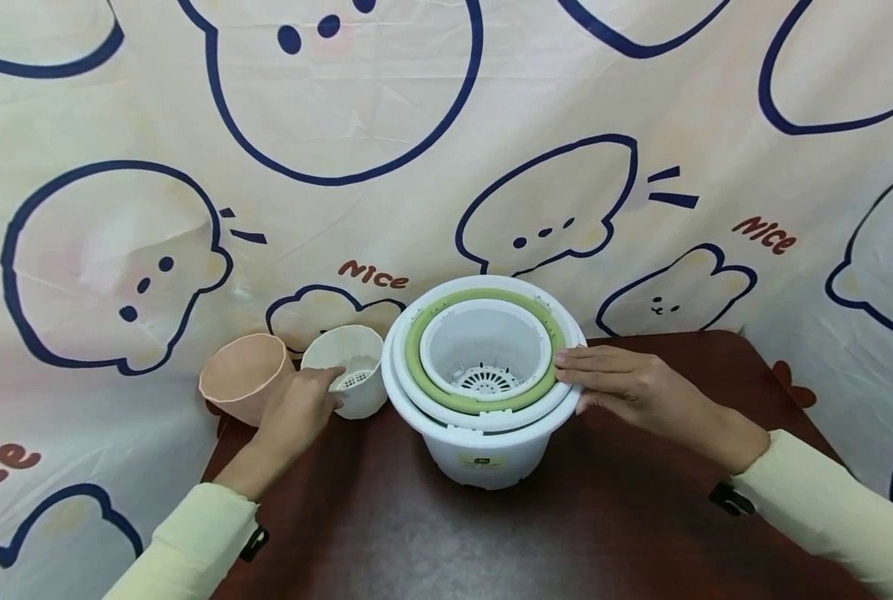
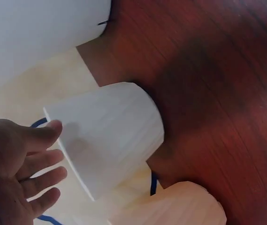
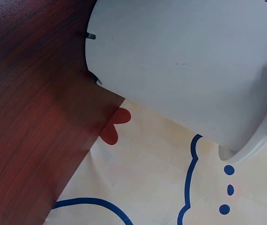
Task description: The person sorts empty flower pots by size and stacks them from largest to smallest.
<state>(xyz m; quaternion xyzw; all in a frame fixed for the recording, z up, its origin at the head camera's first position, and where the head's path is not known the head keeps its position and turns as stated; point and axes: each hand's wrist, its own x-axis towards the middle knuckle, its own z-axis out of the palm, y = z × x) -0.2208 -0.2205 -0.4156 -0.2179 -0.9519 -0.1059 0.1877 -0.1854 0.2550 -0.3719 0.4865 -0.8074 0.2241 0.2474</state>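
Note:
A stack of nested plastic pots [image 1: 484, 454] stands upright near the table's middle: white outside, a green rim [image 1: 416, 375] within, and a smaller white pot with a slotted bottom [image 1: 487, 333] innermost. My right hand [image 1: 634, 387] lays nearly straight fingers on the stack's right rims, its thumb low by the outer rim. A small faceted white pot [image 2: 110, 136] with a perforated bottom stands left of the stack. At its rim is my left hand [image 1: 299, 404], the thumb overlapping the edge in the left wrist view and the other fingers loosely spread.
A faceted peach pot [image 1: 243, 379] stands at the far left, beside the small white pot and behind my left hand. The dark red-brown table [image 1: 454, 542] runs back to a cream cloth [image 1: 386, 225] with blue cartoon outlines, which also hangs along both sides.

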